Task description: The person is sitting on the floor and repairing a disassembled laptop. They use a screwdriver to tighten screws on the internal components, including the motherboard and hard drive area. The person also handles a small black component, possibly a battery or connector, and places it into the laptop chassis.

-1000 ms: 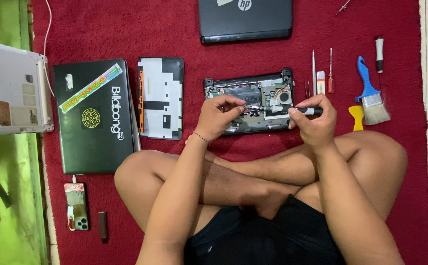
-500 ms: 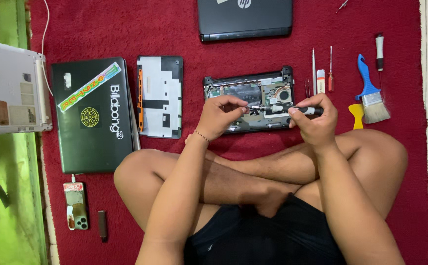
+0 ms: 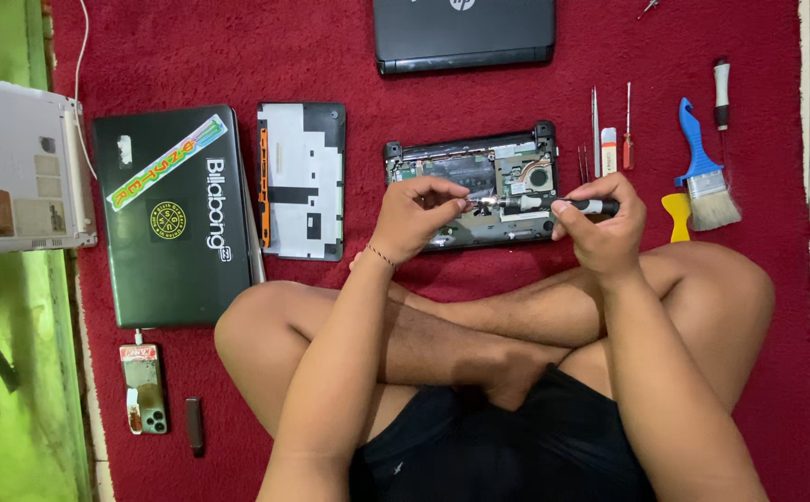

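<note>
I sit cross-legged on a red carpet (image 3: 330, 56). An opened laptop base (image 3: 442, 172) with its circuit board and fan exposed lies in front of my knees. My right hand (image 3: 602, 223) grips the black handle of a screwdriver (image 3: 540, 202) held level above the board. My left hand (image 3: 416, 216) pinches the screwdriver's metal tip between thumb and fingers.
A dark laptop lid with stickers (image 3: 174, 214) and a removed cover panel (image 3: 301, 181) lie left. A closed black laptop (image 3: 463, 33) sits at the top. A blue-handled brush (image 3: 705, 172), yellow pry tool (image 3: 676, 214) and small screwdrivers (image 3: 626, 125) lie right. A phone (image 3: 143, 389) lies lower left.
Both hands have lifted slightly off the board, and the screwdriver now lies level between them with my left fingers on its tip.
</note>
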